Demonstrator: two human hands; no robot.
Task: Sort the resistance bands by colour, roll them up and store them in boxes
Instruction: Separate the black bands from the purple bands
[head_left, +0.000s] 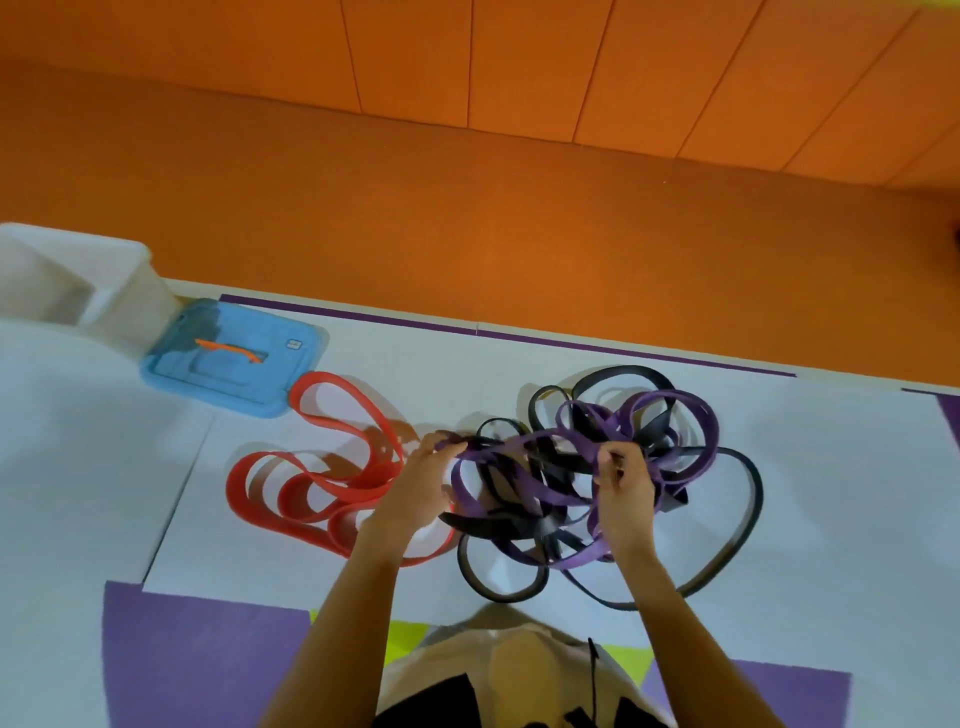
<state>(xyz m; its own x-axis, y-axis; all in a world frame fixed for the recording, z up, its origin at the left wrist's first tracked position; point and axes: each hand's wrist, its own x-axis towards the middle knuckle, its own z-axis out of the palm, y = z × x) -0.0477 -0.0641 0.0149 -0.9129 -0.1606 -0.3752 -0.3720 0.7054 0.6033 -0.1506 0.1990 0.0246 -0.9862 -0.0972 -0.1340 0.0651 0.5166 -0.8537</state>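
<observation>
White box (78, 280) sat at 10 o'clock on the white mat (831, 467), with the blue lid (234, 358) flat just beside it at its 4 o'clock. Red bands (332, 467) lay in loose loops at the lid's 5 o'clock. Left hand (421, 483) was at the red pile's 3 o'clock edge, fingers pinched on one of the purple bands (691, 410). These were tangled with the black bands (753, 493) at that hand's 3 o'clock. Right hand (623, 488) was mid-tangle, fingers curled round a purple strand.
</observation>
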